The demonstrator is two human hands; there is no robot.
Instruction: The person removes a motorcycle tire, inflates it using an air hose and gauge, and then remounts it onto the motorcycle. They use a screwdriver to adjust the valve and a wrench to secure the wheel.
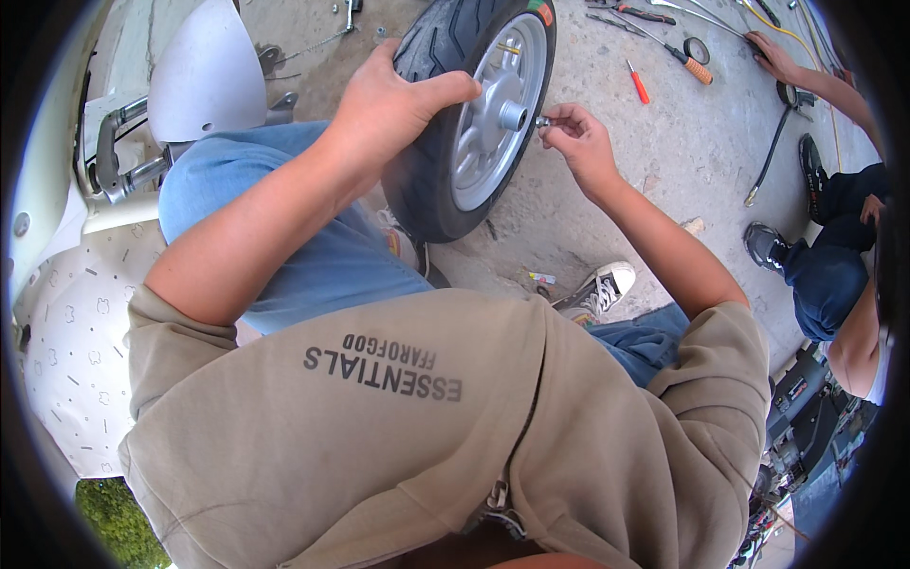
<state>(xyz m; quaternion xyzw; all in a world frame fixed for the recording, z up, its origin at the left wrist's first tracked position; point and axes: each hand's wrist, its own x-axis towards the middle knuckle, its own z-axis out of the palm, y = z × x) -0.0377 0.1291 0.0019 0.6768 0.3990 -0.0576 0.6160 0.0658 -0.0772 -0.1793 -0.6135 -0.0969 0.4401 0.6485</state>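
A scooter wheel with a black rubber tire (419,171) and a silver cast rim (466,192) stands upright on the floor between my legs. My left hand (391,107) lies over the tire's tread, its thumb reaching towards the hub. From the hub a short metal collar (513,116) sticks out to the right. Just right of that collar, my right hand (579,139) pinches a small metal part (543,121), perhaps a nut or axle end, between thumb and fingers. How far the part extends towards the wheel is hard to tell.
A red-handled screwdriver (640,87), pliers (645,13), an orange-handled tool (693,67) and a gauge (697,50) lie on the concrete. At left stands a scooter's fender (206,78) beside its fork (117,153). Another person's hand (778,60) and legs (828,284) are at right.
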